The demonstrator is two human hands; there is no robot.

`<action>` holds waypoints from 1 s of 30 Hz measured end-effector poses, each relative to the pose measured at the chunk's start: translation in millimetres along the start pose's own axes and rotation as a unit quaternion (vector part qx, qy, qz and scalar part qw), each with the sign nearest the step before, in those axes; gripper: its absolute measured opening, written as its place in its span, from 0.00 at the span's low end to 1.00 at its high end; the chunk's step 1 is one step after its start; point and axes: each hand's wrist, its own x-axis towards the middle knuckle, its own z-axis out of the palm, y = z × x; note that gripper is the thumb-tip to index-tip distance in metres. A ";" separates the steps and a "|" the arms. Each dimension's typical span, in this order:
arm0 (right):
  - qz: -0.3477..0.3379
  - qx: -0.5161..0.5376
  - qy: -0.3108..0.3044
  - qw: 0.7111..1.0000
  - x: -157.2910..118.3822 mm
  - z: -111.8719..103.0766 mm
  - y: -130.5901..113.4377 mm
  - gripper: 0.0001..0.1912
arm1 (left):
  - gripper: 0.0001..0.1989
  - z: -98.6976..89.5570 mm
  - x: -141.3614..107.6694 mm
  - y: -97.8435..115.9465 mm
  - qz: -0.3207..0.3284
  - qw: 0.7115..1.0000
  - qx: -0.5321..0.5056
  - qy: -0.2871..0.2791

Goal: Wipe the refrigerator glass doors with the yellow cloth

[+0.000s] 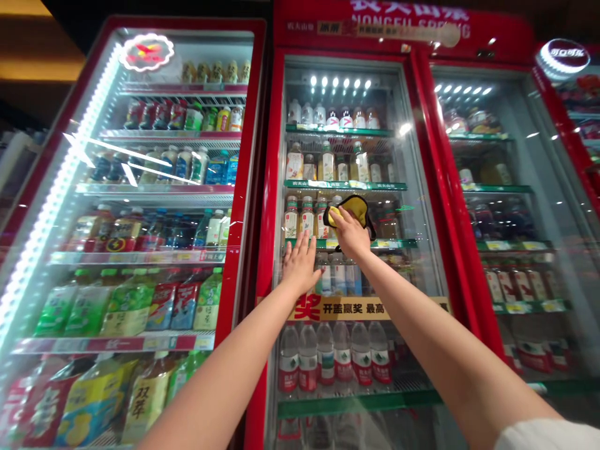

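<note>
Both arms reach forward to the glass door [342, 140] of a red drinks fridge. My right hand [349, 232] presses a yellow cloth with a black edge [355, 207] to the glass, its fingers lying over the cloth. To its left and slightly lower, my left hand [300, 267] rests flat with fingers spread and nothing in it. Behind the glass, near both hands, bottles with white labels [307, 215] stand on a green-edged shelf. Below the hands, a yellow banner with Chinese writing [347, 309] runs across the door.
On the left stands another red-framed fridge [246, 206] full of bottles and cans. A second glass door [497, 156] adjoins on the right. Water bottles [335, 356] line a lower shelf. A round lit sign [564, 56] hangs at the upper right.
</note>
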 end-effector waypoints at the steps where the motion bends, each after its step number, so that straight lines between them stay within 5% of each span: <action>1: 0.032 -0.001 0.013 0.999 -4.7 -0.5 9.0 0.32 | 0.45 1.8 3.5 3.9 0.000 1.000 0.000 0.003; 4: 0.088 -0.024 0.032 0.995 -32.7 4.4 28.7 0.33 | 0.45 7.0 13.5 14.1 0.011 1.000 -0.003 0.007; 7: 0.049 -0.051 0.001 0.997 -46.0 5.9 37.3 0.34 | 0.43 9.5 25.5 23.8 0.019 1.000 -0.008 0.012; 11: 0.000 -0.052 -0.023 0.998 -12.9 -15.9 60.2 0.32 | 0.40 8.0 48.1 41.8 0.028 0.999 -0.008 0.026; 14: 0.057 -0.038 -0.011 0.998 5.4 -35.2 96.1 0.33 | 0.40 6.8 63.5 58.0 0.036 0.999 -0.010 0.004; 18: 0.148 -0.036 0.022 0.988 -26.0 -33.6 131.4 0.33 | 0.41 7.8 72.6 71.5 0.022 1.000 -0.012 -0.012; 22: 0.124 -0.047 -0.013 0.991 -55.3 -21.0 125.2 0.32 | 0.41 8.1 73.7 73.0 0.017 1.000 -0.004 -0.013; 27: 0.029 -0.047 -0.039 0.998 -21.0 -39.4 131.5 0.32 | 0.44 7.6 74.4 78.6 0.009 0.999 0.032 0.003; 30: 0.071 -0.039 -0.019 0.997 -13.8 -50.8 156.3 0.33 | 0.44 8.4 73.1 90.2 0.023 0.999 0.040 0.006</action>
